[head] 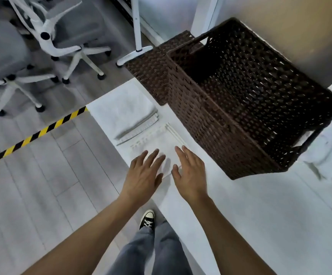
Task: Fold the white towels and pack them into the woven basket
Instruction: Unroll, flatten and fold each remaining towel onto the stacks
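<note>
Neither grip is holding anything: both hands are hovering flat, fingers spread, over a folded towel.

Left hand point(144, 171) and right hand point(189, 171) are reaching palm-down side by side above the near towel point(157, 139), which is lying folded on the white surface point(240, 205); whether the fingertips are touching it is unclear. A second folded towel point(125, 112) is lying just beyond it, edges overlapping. The basket point(210, 124) is standing just right of both, open and dark inside, with its lid point(153, 70) lying against its far-left side. Unfolded towels point(328, 147) are heaped at the right edge. Chairs point(52, 40) are standing on the floor at upper left.
</note>
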`<control>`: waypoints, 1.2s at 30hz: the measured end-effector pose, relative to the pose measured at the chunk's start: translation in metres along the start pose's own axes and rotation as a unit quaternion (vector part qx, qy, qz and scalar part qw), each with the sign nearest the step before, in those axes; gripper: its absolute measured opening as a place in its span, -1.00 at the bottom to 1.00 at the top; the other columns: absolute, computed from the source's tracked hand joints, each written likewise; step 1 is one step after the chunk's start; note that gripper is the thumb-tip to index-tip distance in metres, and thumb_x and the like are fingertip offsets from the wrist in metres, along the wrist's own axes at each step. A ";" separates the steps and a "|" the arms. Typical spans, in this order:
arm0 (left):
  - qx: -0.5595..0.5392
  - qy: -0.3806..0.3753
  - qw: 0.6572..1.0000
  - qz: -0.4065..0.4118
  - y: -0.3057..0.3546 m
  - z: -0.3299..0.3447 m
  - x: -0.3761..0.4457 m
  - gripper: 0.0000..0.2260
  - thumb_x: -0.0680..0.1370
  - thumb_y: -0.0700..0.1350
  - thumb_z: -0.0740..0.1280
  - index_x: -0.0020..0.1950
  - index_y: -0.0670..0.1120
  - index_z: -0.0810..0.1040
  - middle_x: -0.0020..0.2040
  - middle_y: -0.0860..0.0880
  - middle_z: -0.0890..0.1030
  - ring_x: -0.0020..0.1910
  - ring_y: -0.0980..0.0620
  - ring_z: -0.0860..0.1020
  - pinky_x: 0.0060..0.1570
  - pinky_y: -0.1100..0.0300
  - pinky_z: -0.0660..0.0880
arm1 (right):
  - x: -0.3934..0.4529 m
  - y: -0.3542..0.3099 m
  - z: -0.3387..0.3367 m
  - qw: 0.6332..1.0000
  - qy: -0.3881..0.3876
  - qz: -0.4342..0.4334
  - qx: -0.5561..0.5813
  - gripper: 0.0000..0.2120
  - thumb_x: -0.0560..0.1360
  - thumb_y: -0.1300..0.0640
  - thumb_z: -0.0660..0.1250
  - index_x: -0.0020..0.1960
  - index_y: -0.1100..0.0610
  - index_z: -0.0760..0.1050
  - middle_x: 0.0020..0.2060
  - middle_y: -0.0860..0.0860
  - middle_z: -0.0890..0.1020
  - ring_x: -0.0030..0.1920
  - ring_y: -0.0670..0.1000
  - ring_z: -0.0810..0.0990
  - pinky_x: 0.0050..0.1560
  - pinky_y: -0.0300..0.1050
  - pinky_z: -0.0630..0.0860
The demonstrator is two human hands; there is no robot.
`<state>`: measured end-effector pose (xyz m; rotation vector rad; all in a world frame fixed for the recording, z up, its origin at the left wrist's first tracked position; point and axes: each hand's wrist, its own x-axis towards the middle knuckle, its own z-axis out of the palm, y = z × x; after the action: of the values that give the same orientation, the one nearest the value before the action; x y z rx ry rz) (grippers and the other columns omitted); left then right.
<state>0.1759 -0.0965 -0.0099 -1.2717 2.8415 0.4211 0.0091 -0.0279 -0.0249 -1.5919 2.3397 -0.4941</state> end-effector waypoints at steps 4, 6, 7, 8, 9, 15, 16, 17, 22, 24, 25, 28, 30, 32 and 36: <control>-0.006 0.029 0.999 0.040 0.019 -0.029 0.002 -0.55 0.56 0.05 0.38 0.44 0.02 0.44 0.49 -0.06 0.43 0.44 -0.24 0.40 0.33 -0.14 0.41 | -0.016 -0.004 -0.033 0.998 0.057 0.022 0.011 -0.50 0.61 0.07 0.32 0.54 0.03 0.38 0.48 0.07 0.44 0.43 0.09 0.43 0.43 0.06 0.36; -0.010 0.047 0.997 0.065 0.031 -0.041 0.001 -0.59 0.54 0.03 0.40 0.37 0.01 0.49 0.45 -0.06 0.47 0.40 -0.24 0.43 0.30 -0.14 0.42 | -0.025 -0.001 -0.050 0.996 0.085 0.034 0.005 -0.50 0.59 0.08 0.32 0.52 0.03 0.39 0.46 0.07 0.45 0.41 0.11 0.43 0.43 0.09 0.38; -0.012 0.057 0.995 0.079 0.037 -0.045 0.000 -0.61 0.53 0.01 0.41 0.35 0.01 0.51 0.43 -0.06 0.49 0.38 -0.24 0.45 0.27 -0.14 0.42 | -0.030 0.002 -0.059 0.994 0.098 0.042 0.001 -0.50 0.59 0.08 0.31 0.52 0.02 0.39 0.44 0.07 0.46 0.40 0.10 0.43 0.42 0.11 0.39; -0.015 0.064 0.993 0.094 0.044 -0.048 -0.001 -0.62 0.52 0.00 0.43 0.33 0.01 0.53 0.41 -0.06 0.51 0.36 -0.23 0.46 0.26 -0.13 0.43 | -0.036 0.006 -0.068 0.993 0.110 0.050 -0.002 -0.51 0.59 0.08 0.31 0.51 0.01 0.39 0.43 0.06 0.46 0.38 0.10 0.44 0.40 0.12 0.41; -0.017 0.070 0.991 0.110 0.051 -0.050 -0.002 -0.61 0.51 -0.02 0.43 0.32 0.00 0.53 0.40 -0.06 0.52 0.35 -0.23 0.47 0.25 -0.12 0.43 | -0.043 0.009 -0.076 0.991 0.122 0.060 -0.003 -0.51 0.58 0.07 0.31 0.50 0.01 0.40 0.41 0.05 0.47 0.36 0.09 0.45 0.38 0.12 0.42; -0.050 0.062 0.979 0.187 0.103 -0.048 -0.003 -0.66 0.53 -0.04 0.40 0.30 0.01 0.53 0.40 -0.03 0.51 0.34 -0.17 0.46 0.28 -0.07 0.39 | -0.087 0.045 -0.115 0.977 0.176 0.124 -0.008 -0.52 0.55 0.07 0.29 0.47 0.01 0.41 0.36 0.02 0.50 0.31 0.07 0.48 0.33 0.08 0.45; -0.053 0.060 0.977 0.199 0.112 -0.045 -0.003 -0.66 0.53 -0.05 0.41 0.29 0.01 0.54 0.38 -0.03 0.52 0.33 -0.17 0.47 0.27 -0.07 0.40 | -0.095 0.053 -0.121 0.975 0.179 0.133 -0.008 -0.52 0.55 0.06 0.28 0.47 0.00 0.41 0.36 0.01 0.50 0.31 0.08 0.49 0.34 0.07 0.44; -0.057 0.055 0.975 0.209 0.122 -0.043 -0.003 -0.67 0.52 -0.06 0.42 0.28 0.00 0.54 0.37 -0.04 0.52 0.31 -0.17 0.48 0.26 -0.08 0.42 | -0.102 0.062 -0.126 0.973 0.181 0.142 -0.006 -0.51 0.55 0.06 0.27 0.47 0.00 0.40 0.36 0.01 0.50 0.32 0.08 0.49 0.35 0.07 0.43; -0.071 0.051 0.964 0.251 0.173 -0.027 -0.003 -0.67 0.48 -0.09 0.43 0.24 0.01 0.56 0.30 -0.02 0.55 0.24 -0.14 0.51 0.21 -0.05 0.45 | -0.138 0.108 -0.144 0.964 0.186 0.192 0.000 -0.50 0.55 0.07 0.30 0.49 -0.02 0.37 0.37 0.01 0.50 0.33 0.08 0.48 0.35 0.07 0.42; -0.079 0.045 0.960 0.264 0.196 -0.019 -0.001 -0.67 0.48 -0.10 0.43 0.24 0.02 0.56 0.28 -0.02 0.55 0.23 -0.12 0.51 0.19 -0.02 0.45 | -0.150 0.128 -0.149 0.960 0.190 0.204 0.003 -0.49 0.54 0.07 0.31 0.48 -0.01 0.38 0.35 0.02 0.52 0.30 0.09 0.50 0.32 0.08 0.45; -0.082 0.041 0.960 0.266 0.208 -0.015 0.001 -0.66 0.47 -0.10 0.43 0.24 0.02 0.55 0.28 -0.01 0.54 0.23 -0.12 0.51 0.18 -0.02 0.45 | -0.155 0.139 -0.151 0.960 0.190 0.207 0.006 -0.50 0.54 0.07 0.30 0.48 -0.01 0.38 0.34 0.02 0.52 0.29 0.10 0.50 0.31 0.09 0.45; -0.092 0.033 0.959 0.264 0.247 -0.003 0.005 -0.65 0.46 -0.11 0.45 0.24 0.03 0.56 0.25 0.00 0.55 0.18 -0.10 0.53 0.14 0.00 0.47 | -0.169 0.176 -0.161 0.959 0.185 0.214 0.014 -0.51 0.55 0.04 0.24 0.48 0.00 0.39 0.33 0.01 0.52 0.28 0.09 0.51 0.30 0.09 0.45; -0.096 0.025 0.959 0.265 0.273 0.009 0.009 -0.68 0.49 -0.08 0.39 0.24 0.03 0.56 0.25 0.01 0.55 0.19 -0.08 0.53 0.14 0.00 0.48 | -0.175 0.203 -0.168 0.957 0.184 0.223 0.019 -0.51 0.55 0.06 0.26 0.48 0.00 0.39 0.33 0.00 0.52 0.27 0.07 0.50 0.31 0.05 0.43; -0.094 0.012 0.960 0.263 0.299 0.021 0.015 -0.68 0.51 -0.01 0.26 0.25 0.04 0.57 0.26 0.02 0.55 0.21 -0.07 0.53 0.16 0.01 0.48 | -0.180 0.232 -0.174 0.955 0.183 0.231 0.022 -0.50 0.55 0.10 0.31 0.48 0.00 0.40 0.32 -0.02 0.52 0.27 0.06 0.49 0.31 0.01 0.41; -0.077 0.001 0.959 0.274 0.346 0.044 0.038 -0.67 0.48 -0.05 0.36 0.25 0.04 0.57 0.27 0.02 0.55 0.23 -0.06 0.51 0.19 0.07 0.41 | -0.183 0.293 -0.184 0.954 0.175 0.244 0.025 -0.49 0.54 0.13 0.34 0.48 0.00 0.40 0.31 -0.03 0.52 0.27 0.05 0.49 0.32 -0.01 0.39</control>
<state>-0.1080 0.1062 0.0270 -0.4629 3.1807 0.6494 -0.2456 0.2653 0.0236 -0.8984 2.8241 -0.7519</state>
